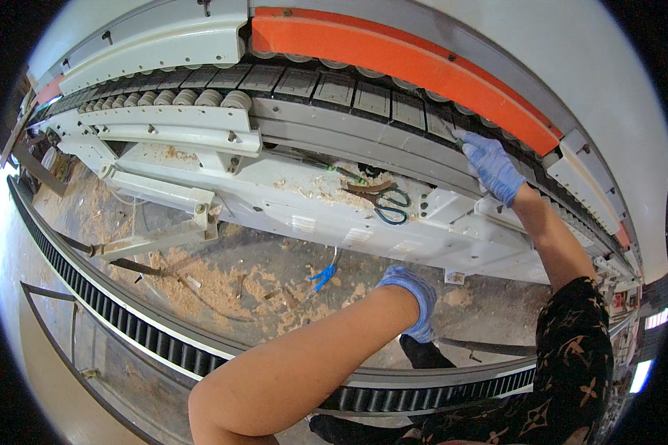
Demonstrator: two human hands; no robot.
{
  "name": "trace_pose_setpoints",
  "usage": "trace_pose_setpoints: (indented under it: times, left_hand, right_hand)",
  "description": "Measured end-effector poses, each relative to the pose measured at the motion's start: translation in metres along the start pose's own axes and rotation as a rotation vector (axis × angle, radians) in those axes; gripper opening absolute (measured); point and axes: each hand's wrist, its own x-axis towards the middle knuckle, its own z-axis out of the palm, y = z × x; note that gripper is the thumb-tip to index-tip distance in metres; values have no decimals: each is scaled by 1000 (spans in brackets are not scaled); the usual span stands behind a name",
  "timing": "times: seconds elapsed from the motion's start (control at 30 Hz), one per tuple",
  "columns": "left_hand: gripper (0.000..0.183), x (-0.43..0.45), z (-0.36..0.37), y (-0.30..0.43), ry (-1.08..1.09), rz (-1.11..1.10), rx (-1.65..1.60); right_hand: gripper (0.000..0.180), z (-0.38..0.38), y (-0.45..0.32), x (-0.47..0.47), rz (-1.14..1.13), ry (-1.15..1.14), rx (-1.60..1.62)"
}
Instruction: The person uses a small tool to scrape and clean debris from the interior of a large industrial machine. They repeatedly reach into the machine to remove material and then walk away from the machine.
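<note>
My right hand (491, 167), in a blue-and-white knit glove, reaches over the machine's chain conveyor with its index finger extended. Its fingers are closed around a small tool (460, 143) with a greenish handle; the rest of the tool is mostly hidden by the glove. Below the finger run the grey track pads (409, 109) of the conveyor. My left hand (414, 300), gloved alike, hangs above the floor in front of the white machine base (323, 214). Its fingers are turned away, so their state is hidden. Blue-green handled scissors (391, 207) lie on the base ledge among wood shavings.
An orange guard (389, 58) curves above the track. Rubber-like rollers (209, 98) line its left part. A green-marked tool (342, 172) lies near the scissors. A blue air blow gun (323, 276) hangs over the sawdust-strewn floor. A roller rail (161, 336) passes close to my body.
</note>
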Motion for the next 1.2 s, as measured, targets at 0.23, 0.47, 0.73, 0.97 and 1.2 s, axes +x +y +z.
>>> trace_pose_setpoints:
  times: [0.23, 0.47, 0.73, 0.97, 1.2]
  left_hand:
    - [56, -4, -2, 1, 18, -3, -8]
    - [56, -4, -2, 1, 10, 8, 7]
    - [54, -1, 0, -1, -14, -11, -13]
    - [55, 1, 0, -3, -60, -13, -14]
    - [55, -2, -2, -2, -57, -13, -23]
  right_hand:
    - [34, -9, 13, 12, -275, 66, -272]
    - [35, -20, 15, 19, -398, 51, -433]
    - [36, -27, 32, 26, -501, 65, -464]
    - [35, -30, 28, 20, -444, 76, -541]
    - [35, -36, 24, 13, -411, 92, -710]
